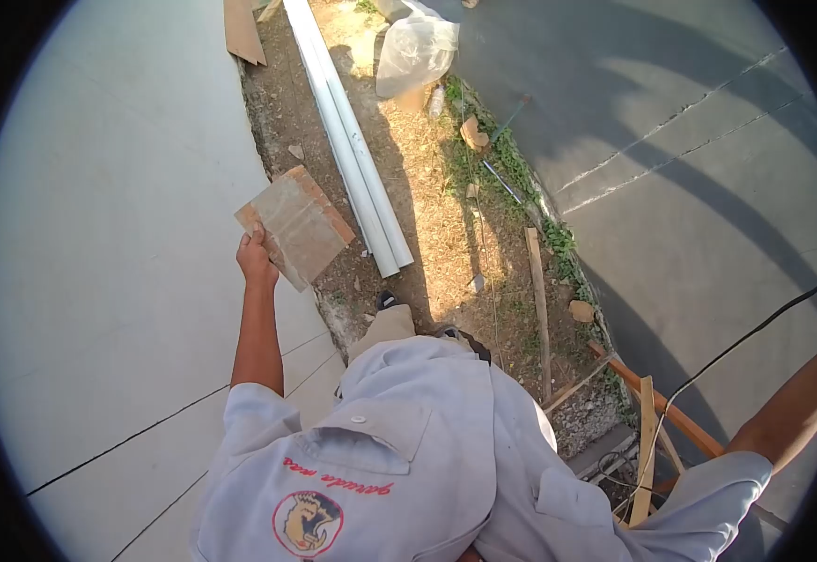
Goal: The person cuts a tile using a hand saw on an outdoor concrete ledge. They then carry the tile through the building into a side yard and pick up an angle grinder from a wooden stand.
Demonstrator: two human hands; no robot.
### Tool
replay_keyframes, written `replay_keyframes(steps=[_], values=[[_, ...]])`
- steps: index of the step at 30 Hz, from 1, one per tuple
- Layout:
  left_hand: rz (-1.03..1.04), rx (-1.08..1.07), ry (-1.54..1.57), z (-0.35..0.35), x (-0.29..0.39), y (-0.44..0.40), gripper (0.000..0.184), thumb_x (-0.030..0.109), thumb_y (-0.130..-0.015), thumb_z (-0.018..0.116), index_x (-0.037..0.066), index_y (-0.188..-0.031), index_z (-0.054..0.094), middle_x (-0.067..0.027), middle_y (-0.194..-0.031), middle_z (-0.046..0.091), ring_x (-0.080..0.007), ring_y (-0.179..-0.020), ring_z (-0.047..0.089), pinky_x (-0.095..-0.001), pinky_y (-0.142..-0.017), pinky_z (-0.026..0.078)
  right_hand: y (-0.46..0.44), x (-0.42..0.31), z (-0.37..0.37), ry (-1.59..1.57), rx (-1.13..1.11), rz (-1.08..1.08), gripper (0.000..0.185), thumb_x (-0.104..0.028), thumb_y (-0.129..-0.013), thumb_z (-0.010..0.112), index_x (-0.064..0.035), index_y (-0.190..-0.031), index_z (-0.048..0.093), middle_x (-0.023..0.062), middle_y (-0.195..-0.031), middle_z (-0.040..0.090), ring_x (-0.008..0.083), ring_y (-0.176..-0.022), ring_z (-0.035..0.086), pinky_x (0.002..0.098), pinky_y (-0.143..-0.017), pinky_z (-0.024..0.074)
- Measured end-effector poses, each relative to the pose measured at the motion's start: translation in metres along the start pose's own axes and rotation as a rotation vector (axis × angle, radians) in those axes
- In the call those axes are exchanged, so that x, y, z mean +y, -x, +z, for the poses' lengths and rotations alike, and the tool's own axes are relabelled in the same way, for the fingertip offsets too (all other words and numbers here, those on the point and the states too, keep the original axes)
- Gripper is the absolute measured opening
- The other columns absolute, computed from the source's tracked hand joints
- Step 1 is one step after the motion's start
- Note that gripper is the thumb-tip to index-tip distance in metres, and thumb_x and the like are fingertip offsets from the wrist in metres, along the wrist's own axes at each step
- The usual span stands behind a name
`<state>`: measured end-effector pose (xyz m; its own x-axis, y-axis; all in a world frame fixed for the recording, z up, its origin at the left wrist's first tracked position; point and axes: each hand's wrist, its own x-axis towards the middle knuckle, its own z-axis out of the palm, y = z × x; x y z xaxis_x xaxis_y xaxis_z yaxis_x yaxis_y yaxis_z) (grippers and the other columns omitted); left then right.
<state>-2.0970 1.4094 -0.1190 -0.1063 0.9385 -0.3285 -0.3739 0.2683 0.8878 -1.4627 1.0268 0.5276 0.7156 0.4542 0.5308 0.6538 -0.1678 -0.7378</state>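
Note:
My left hand [257, 258] grips the lower left edge of a flat, brownish rectangular board [296, 228], with the thumb on top. The board has orange-brown strips along its upper right side and is held over the edge between the pale slab and the dirt strip. To its right, two long white pipes [357, 159] lie side by side on the dirt. My right arm [797, 412] reaches out to the right edge of the view, and its hand is hidden in the dark border. A black cable [741, 339] runs from near that border down to the left.
A pale concrete slab [118, 206] lies left, a grey one [652, 140] right. On the dirt between are a clear plastic bag [418, 51], a wooden strip [538, 304] and stone pieces. Wooden boards [645, 440] and an orange beam [675, 412] stand at lower right.

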Motion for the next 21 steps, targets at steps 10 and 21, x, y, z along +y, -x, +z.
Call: replay_keyframes(steps=[10, 21], values=[[-0.032, 0.059, -0.003, -0.048, 0.004, -0.031, 0.024, 0.016, -0.104, 0.063, -0.003, -0.119, 0.063, -0.0079, -0.109, 0.070, -0.0174, -0.096, 0.067, -0.0319, -0.088, 0.054, 0.107, 0.133, 0.280, -0.276, -0.125, 0.355, 0.051, -0.028, -0.080, 0.083, 0.0071, -0.109, 0.059, 0.0150, -0.086, 0.067, 0.0204, -0.068, 0.067, 0.0312, -0.062, 0.0572], [-0.007, 0.050, -0.046, -0.012, 0.030, -0.067, 0.024, 0.018, -0.104, 0.064, -0.002, -0.118, 0.064, -0.0064, -0.109, 0.070, -0.0160, -0.096, 0.066, -0.0314, -0.089, 0.053, 0.032, 0.114, 0.455, -0.566, -0.291, 0.311, 0.040, -0.021, -0.084, 0.081, 0.0052, -0.106, 0.058, 0.0146, -0.085, 0.067, 0.0211, -0.068, 0.067, 0.0341, -0.062, 0.0580]])
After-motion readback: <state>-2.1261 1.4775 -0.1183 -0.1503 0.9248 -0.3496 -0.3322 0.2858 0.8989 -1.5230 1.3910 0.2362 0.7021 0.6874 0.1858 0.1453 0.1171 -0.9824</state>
